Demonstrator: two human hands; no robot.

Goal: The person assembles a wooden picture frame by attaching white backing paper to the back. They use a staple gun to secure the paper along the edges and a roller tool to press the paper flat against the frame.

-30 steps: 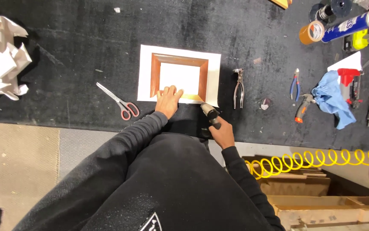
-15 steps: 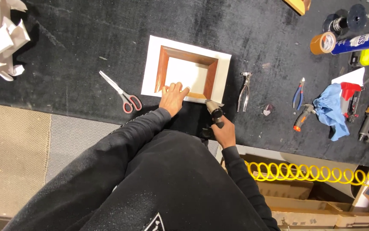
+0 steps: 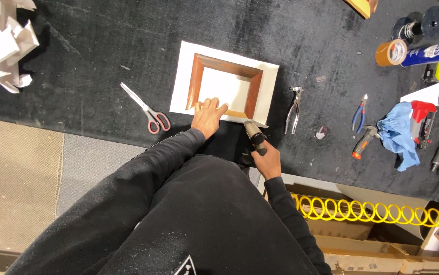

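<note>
A brown wooden picture frame (image 3: 198,79) lies on a white board (image 3: 181,86) on the black work surface. My left hand (image 3: 208,116) presses flat on the frame's near rail, fingers spread. My right hand (image 3: 266,159) grips a dark handheld tool (image 3: 255,135), its nose pointing at the frame's near right corner. Both arms wear black sleeves.
Red-handled scissors (image 3: 145,108) lie left of the board. Metal pliers (image 3: 294,109) lie right of it. Further right are small pliers (image 3: 359,111), a blue cloth (image 3: 397,133), a tape roll (image 3: 390,52) and a spray can (image 3: 431,53). White scraps (image 3: 0,46) are piled far left. A yellow coiled hose (image 3: 372,210) runs below.
The view has shifted a little. My left hand has stayed on the frame's near rail, and my right hand still holds the tool at the frame's near right corner.
</note>
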